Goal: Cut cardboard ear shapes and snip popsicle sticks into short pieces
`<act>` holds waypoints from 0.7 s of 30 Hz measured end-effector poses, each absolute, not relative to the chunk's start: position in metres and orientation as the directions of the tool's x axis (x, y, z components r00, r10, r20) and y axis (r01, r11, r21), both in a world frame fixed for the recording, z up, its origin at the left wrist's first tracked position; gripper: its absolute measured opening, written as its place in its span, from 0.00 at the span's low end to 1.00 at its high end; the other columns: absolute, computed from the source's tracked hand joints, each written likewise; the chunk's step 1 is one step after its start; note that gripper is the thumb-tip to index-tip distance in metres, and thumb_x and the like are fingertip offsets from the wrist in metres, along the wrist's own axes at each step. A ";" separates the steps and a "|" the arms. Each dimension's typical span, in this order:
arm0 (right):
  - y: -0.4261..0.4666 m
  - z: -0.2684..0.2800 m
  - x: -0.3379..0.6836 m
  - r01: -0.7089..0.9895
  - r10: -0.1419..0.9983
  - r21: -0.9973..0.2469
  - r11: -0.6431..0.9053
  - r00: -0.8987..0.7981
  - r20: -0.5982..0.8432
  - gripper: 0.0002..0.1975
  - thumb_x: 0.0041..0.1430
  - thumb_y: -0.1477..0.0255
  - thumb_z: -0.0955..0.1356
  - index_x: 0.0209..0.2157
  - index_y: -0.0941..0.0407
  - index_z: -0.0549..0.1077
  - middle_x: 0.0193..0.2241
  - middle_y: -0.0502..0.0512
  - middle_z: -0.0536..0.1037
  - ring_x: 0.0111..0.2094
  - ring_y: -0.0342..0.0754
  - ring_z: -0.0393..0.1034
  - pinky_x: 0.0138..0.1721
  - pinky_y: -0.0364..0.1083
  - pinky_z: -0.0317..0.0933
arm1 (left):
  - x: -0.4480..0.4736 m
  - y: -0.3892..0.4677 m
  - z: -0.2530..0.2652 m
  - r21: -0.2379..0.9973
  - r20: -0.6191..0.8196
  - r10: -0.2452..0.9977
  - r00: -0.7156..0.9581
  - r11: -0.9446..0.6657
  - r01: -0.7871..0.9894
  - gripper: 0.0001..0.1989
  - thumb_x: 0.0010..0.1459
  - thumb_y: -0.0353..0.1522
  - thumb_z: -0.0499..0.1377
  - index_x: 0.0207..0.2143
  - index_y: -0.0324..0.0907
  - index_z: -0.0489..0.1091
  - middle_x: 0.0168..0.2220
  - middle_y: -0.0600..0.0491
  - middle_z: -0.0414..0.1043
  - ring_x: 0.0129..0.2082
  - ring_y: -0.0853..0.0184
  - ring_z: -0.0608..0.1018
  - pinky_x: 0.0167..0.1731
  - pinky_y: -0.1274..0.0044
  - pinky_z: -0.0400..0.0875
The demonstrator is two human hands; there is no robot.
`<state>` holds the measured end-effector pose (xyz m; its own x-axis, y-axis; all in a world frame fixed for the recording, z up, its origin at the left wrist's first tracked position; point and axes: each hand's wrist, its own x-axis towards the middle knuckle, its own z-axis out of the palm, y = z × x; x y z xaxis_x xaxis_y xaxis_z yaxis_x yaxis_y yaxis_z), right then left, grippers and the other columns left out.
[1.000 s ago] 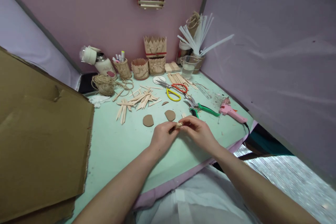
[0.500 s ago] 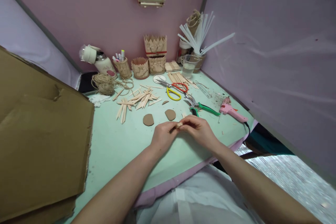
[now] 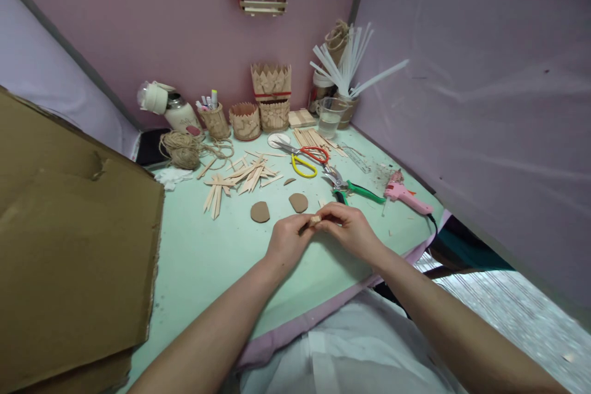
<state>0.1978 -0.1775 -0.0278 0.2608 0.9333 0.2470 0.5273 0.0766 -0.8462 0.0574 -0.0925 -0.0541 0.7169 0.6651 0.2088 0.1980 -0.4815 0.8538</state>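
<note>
Between my fingertips is a small pale wooden piece (image 3: 315, 220), mostly covered by the fingers, so its full shape is hidden. My left hand (image 3: 290, 239) pinches it from the left, and my right hand (image 3: 347, 229) pinches it from the right. Both hands are close together over the front part of the table. Just beyond them lie two brown cardboard discs, a left one (image 3: 260, 212) and a right one (image 3: 298, 202), each with one side cut straight. A thin cardboard offcut (image 3: 289, 181) rests behind the discs.
Pointed wooden sticks (image 3: 252, 173), scissors (image 3: 305, 160), green-handled pruning shears (image 3: 364, 191) and a pink glue gun (image 3: 410, 198) lie behind my hands. Twine (image 3: 182, 151), stick-covered pots (image 3: 245, 122) and a water cup (image 3: 330, 118) stand at the back. A large cardboard sheet (image 3: 74, 234) fills the left.
The view has shifted very slightly. Both hands keep their pinch on the small wooden piece, with no clear movement.
</note>
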 end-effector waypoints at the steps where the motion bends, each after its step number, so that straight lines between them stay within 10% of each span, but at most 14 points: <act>1: -0.177 -0.029 0.198 0.535 0.932 -0.841 0.082 0.257 0.254 0.05 0.54 0.77 0.68 0.31 0.54 0.76 0.30 0.51 0.77 0.33 0.48 0.71 0.36 0.46 0.63 | 0.057 -0.093 -0.054 0.853 0.200 0.670 0.715 -0.479 0.209 0.05 0.56 0.30 0.59 0.31 0.41 0.76 0.29 0.56 0.77 0.29 0.70 0.74 0.32 0.81 0.65; 13: -0.183 -0.026 0.195 0.631 0.923 -0.773 0.070 0.253 0.291 0.03 0.58 0.72 0.68 0.35 0.53 0.74 0.32 0.52 0.75 0.34 0.47 0.71 0.36 0.45 0.65 | 0.057 -0.097 -0.055 0.864 0.236 0.696 0.678 -0.470 0.181 0.06 0.55 0.28 0.58 0.31 0.41 0.75 0.28 0.57 0.74 0.28 0.72 0.71 0.32 0.82 0.63; 21: -0.189 -0.029 0.236 0.801 0.856 -0.512 -0.311 0.470 0.214 0.42 0.49 0.54 0.71 0.59 0.63 0.58 0.57 0.75 0.62 0.59 0.69 0.54 0.57 0.63 0.49 | 0.059 -0.098 -0.056 0.854 0.164 0.730 0.664 -0.441 0.275 0.09 0.54 0.30 0.58 0.21 0.41 0.68 0.19 0.60 0.60 0.22 0.74 0.62 0.25 0.81 0.56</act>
